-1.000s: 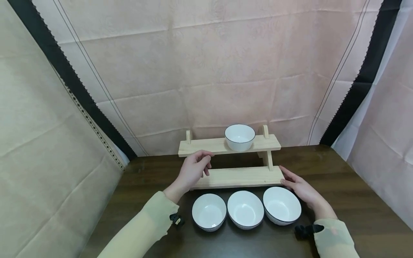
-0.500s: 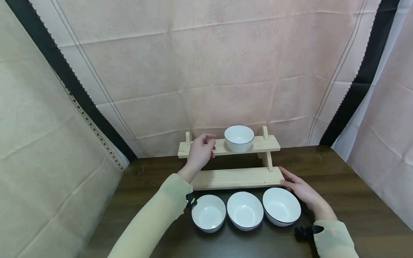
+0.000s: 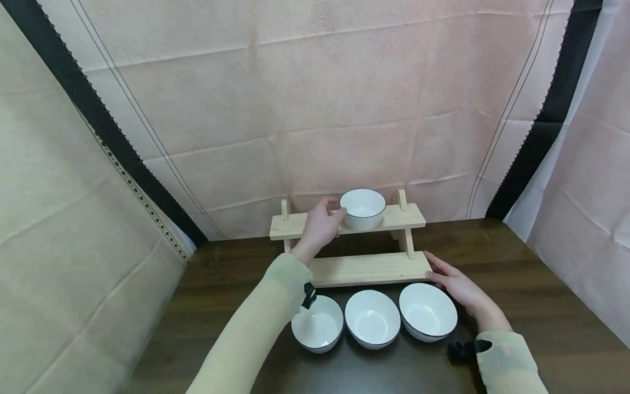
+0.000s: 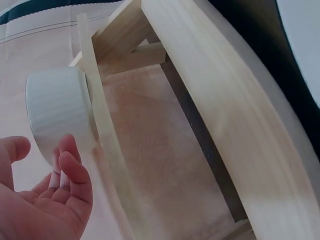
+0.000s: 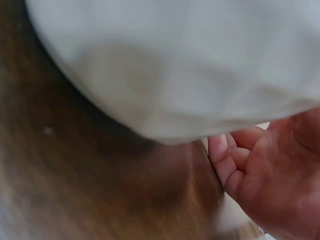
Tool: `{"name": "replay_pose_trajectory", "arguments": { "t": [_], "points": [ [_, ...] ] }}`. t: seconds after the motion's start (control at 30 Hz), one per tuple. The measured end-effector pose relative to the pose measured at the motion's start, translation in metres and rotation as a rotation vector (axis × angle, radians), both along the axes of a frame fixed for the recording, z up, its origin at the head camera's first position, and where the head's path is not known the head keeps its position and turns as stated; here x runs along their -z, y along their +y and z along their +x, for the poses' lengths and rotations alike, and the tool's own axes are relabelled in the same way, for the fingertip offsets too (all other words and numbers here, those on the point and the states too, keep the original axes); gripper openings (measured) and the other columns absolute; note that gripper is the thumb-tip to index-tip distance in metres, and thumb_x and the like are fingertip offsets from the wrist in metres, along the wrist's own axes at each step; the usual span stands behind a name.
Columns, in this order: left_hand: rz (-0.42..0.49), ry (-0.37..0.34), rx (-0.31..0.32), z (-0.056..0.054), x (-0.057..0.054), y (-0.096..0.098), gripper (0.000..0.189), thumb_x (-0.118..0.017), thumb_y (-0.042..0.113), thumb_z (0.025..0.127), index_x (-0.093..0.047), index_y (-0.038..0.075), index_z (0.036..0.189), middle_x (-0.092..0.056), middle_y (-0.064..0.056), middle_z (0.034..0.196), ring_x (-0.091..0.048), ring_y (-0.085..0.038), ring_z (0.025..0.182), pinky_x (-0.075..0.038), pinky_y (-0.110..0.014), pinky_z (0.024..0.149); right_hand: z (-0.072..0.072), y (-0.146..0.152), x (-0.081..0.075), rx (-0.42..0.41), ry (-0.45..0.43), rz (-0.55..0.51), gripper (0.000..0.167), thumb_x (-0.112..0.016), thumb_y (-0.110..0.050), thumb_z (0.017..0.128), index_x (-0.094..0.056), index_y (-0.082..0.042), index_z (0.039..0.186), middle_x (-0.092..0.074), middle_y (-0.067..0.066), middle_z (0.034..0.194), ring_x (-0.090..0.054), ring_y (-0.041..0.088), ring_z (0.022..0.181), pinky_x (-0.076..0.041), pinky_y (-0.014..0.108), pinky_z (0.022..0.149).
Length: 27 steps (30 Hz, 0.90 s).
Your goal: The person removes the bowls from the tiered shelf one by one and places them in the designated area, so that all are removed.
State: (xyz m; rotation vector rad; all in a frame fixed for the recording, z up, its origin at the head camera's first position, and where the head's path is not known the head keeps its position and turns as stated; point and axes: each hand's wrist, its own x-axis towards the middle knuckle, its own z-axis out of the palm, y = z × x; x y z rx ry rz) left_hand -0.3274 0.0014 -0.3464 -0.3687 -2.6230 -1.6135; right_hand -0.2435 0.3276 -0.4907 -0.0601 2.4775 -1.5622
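Observation:
A white bowl (image 3: 363, 210) with a dark rim sits upright on the upper board of a two-tier wooden display rack (image 3: 371, 270). My left hand (image 3: 321, 227) is at this bowl's left side, thumb and fingers spread apart beside it. In the left wrist view a gap shows between the thumb and the bowl (image 4: 57, 107), while the other fingers overlap its edge; contact is unclear. My right hand (image 3: 455, 284) holds the right end of the rack's lower board, between thumb and fingers. A blurred white bowl (image 5: 175, 65) hides part of that grip in the right wrist view.
Three more white bowls stand in a row before the rack: a left one (image 3: 322, 328), partly under my left sleeve, a middle one (image 3: 372, 320) and a right one (image 3: 427, 312) near my right wrist. Pale cloth (image 3: 315, 109) hangs behind the dark wooden table (image 3: 206, 317).
My left hand has moved up and to the right, from above the lower board to beside the bowl on the upper board. The right hand stays at the rack's end.

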Motion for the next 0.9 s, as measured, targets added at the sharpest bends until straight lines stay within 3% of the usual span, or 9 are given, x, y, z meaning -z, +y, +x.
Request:
{"name": "replay_pose_trajectory", "arguments": {
  "t": [0.4,0.73,0.83,0.9],
  "points": [
    [0.004,-0.002,0.019,-0.001,0.001,0.007,0.049,-0.052,0.034,0.091,-0.044,0.014,0.136,-0.065,-0.021,0.084,-0.056,-0.02,0.051,-0.049,-0.03,0.053,0.001,0.0,0.0,-0.004,-0.005,-0.01,0.065,-0.044,-0.043,0.095,-0.011,-0.033,0.15,-0.014,0.019,0.156,-0.021,0.042,0.139,-0.032,0.058,0.103],
    [-0.026,0.019,0.0,-0.011,0.002,0.014,0.046,-0.053,0.032,0.089,-0.048,0.016,0.132,-0.059,-0.009,0.061,-0.062,-0.037,0.057,-0.044,-0.028,0.048,0.0,0.0,-0.001,-0.004,-0.01,-0.019,0.065,-0.044,-0.044,0.095,-0.01,-0.034,0.15,-0.011,0.017,0.157,-0.017,0.042,0.141,-0.029,0.061,0.104],
    [-0.021,0.007,-0.014,-0.012,0.002,0.016,0.048,-0.052,0.028,0.087,-0.046,0.014,0.133,-0.057,-0.004,0.058,-0.061,-0.033,0.051,-0.045,-0.027,0.047,0.0,0.0,0.0,-0.004,-0.011,-0.019,0.066,-0.044,-0.044,0.095,-0.01,-0.034,0.15,-0.011,0.017,0.157,-0.017,0.042,0.14,-0.03,0.06,0.103],
    [-0.012,-0.008,-0.025,-0.012,0.001,0.017,0.049,-0.052,0.026,0.086,-0.045,0.014,0.133,-0.06,-0.007,0.061,-0.061,-0.033,0.051,-0.045,-0.027,0.046,0.0,0.0,0.001,-0.004,-0.009,-0.018,0.065,-0.044,-0.044,0.095,-0.011,-0.034,0.15,-0.011,0.017,0.157,-0.017,0.042,0.14,-0.03,0.06,0.103]
  ]
}}
